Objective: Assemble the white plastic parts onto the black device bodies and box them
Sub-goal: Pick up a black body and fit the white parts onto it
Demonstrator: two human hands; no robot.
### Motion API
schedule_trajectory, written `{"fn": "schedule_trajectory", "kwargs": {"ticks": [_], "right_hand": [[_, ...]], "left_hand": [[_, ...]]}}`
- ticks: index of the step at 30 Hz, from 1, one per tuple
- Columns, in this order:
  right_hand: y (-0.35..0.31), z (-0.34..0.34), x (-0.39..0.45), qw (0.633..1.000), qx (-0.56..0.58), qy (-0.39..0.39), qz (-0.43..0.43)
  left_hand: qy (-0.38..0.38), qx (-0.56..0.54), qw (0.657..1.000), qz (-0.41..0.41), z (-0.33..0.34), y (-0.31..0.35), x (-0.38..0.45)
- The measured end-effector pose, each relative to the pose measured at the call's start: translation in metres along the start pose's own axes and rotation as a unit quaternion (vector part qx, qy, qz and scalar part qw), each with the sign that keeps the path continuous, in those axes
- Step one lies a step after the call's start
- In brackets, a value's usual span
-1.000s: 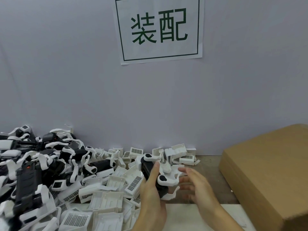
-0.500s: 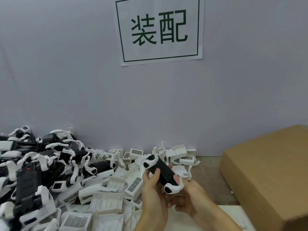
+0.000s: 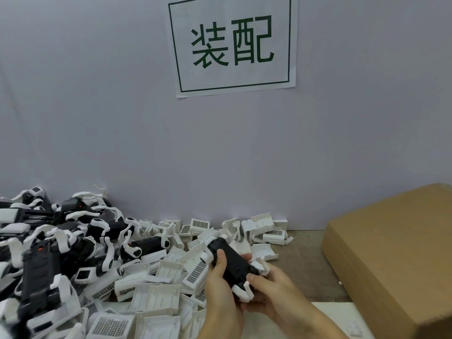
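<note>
Gripping the black device body (image 3: 232, 264) above the near table edge, left hand (image 3: 221, 287) and right hand (image 3: 271, 287) both clasp it, and uneven squeezing could pop its white clips (image 3: 241, 291) off into the loose white parts (image 3: 159, 294).

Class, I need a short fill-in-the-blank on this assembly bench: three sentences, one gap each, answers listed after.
1. Both hands grip one ____ device body with white ends.
2. The cardboard box sits on the person's ____ side.
3. The sign on the wall has ____ characters.
The left hand and right hand meet above loose white parts.
Answers: black; right; green
</note>
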State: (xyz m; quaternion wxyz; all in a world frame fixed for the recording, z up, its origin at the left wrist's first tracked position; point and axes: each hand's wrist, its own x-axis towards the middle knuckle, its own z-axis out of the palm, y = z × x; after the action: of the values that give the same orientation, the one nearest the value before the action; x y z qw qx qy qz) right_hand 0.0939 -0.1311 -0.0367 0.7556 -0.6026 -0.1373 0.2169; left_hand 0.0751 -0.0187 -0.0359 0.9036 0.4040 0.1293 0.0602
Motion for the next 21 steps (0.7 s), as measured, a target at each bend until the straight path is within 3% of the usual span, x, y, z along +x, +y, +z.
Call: {"fn": "schedule_trajectory", "kwargs": {"ticks": [4, 9, 21], "right_hand": [[0.002, -0.005, 0.003, 1.000, -0.005, -0.003, 0.008], [0.007, -0.007, 0.006, 1.000, -0.006, 0.018, 0.025], [0.006, -0.006, 0.007, 0.998, 0.046, 0.031, 0.027]], "left_hand": [[0.022, -0.004, 1.000, 0.016, 0.001, 0.001, 0.000], [0.024, 0.029, 0.994, 0.099, 0.005, -0.001, 0.000], [0.041, 0.045, 0.992, 0.110, 0.010, -0.002, -0.001]]}}
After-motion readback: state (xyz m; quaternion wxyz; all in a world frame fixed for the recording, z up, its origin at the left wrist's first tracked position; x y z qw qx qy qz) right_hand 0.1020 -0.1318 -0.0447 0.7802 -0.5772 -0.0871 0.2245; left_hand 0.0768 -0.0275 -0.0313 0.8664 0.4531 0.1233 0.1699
